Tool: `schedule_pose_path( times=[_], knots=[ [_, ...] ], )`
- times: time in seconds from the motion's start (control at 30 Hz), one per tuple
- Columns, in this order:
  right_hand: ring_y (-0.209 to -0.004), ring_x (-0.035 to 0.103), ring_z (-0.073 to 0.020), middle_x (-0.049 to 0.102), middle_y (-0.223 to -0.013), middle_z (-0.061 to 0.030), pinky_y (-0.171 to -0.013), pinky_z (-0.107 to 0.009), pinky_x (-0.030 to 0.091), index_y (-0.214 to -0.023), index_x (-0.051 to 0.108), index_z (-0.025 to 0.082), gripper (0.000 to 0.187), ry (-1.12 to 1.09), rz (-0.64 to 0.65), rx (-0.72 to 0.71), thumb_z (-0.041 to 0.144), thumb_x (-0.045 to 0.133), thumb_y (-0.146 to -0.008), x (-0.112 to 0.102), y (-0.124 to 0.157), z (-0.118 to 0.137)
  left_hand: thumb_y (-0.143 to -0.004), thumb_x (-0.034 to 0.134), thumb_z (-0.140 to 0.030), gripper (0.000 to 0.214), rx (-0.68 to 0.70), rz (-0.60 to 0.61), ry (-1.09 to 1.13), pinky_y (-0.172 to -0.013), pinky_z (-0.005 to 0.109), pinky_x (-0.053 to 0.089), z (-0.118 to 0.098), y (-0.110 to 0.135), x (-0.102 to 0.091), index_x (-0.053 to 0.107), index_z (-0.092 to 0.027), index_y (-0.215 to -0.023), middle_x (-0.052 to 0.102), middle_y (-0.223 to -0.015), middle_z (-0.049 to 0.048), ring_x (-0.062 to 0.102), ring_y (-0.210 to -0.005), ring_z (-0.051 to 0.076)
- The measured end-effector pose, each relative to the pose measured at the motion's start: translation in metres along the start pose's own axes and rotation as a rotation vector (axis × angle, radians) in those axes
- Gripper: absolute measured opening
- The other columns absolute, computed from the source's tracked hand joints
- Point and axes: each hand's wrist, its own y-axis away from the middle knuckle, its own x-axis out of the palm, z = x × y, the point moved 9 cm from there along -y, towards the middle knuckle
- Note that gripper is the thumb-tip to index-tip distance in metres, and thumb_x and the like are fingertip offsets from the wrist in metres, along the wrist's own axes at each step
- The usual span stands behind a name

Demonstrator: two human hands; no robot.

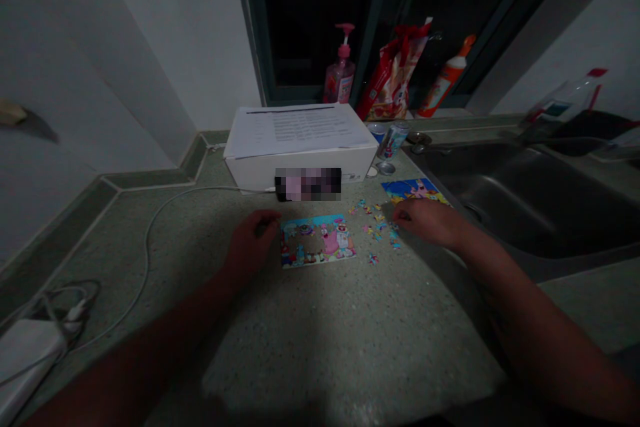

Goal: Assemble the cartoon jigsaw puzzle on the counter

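Observation:
A partly assembled jigsaw puzzle (333, 247) with colourful cartoon figures lies flat on the counter, with a bare gap left of its middle. My left hand (253, 240) is curled at the puzzle's upper left edge, fingertips closed together; whether anything is between them is hidden. Loose puzzle pieces (379, 227) are scattered to the right of the puzzle. Over their right side, my right hand (430, 220) has its fingers pinched, and what they hold, if anything, is too small to make out. Just behind this hand lies a cartoon picture card (407, 190), partly covered by it.
Behind the puzzle stands a white box (260, 170) with printed paper on top; a phone (281, 187) on a cable leans against it. A can (393, 140) stands beside the box. To the right is a metal sink (520, 193). A pump bottle (340, 77) stands by the window.

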Motion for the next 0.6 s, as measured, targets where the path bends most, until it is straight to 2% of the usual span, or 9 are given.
schedule_pose_path(
  times=[0.23,0.6],
  knots=[
    [-0.09,0.073,-0.0257,0.08,-0.101,-0.0084,-0.073,-0.032,0.047,-0.099,0.079,0.022,0.024,0.03,-0.003,0.028,0.022,0.055,-0.094,0.0006,0.0003,-0.0009,-0.084,0.058,-0.042,0.031,0.001,-0.015,0.014,-0.095,0.044,0.056,-0.0012,0.0004,-0.0016,0.074,-0.021,-0.1,0.08,-0.104,0.0082,0.072,-0.098,0.028],
    [-0.088,0.072,-0.0254,0.079,-0.098,-0.0081,-0.075,-0.034,0.048,-0.097,0.078,0.022,0.025,0.026,-0.032,-0.005,0.022,0.053,-0.094,-0.0026,0.0,-0.0005,-0.085,0.057,-0.042,0.031,-0.01,-0.014,0.023,-0.097,0.045,0.057,-0.0016,0.0005,-0.0025,0.075,-0.022,-0.1,0.08,-0.104,0.0083,0.073,-0.099,0.028]
  ],
)
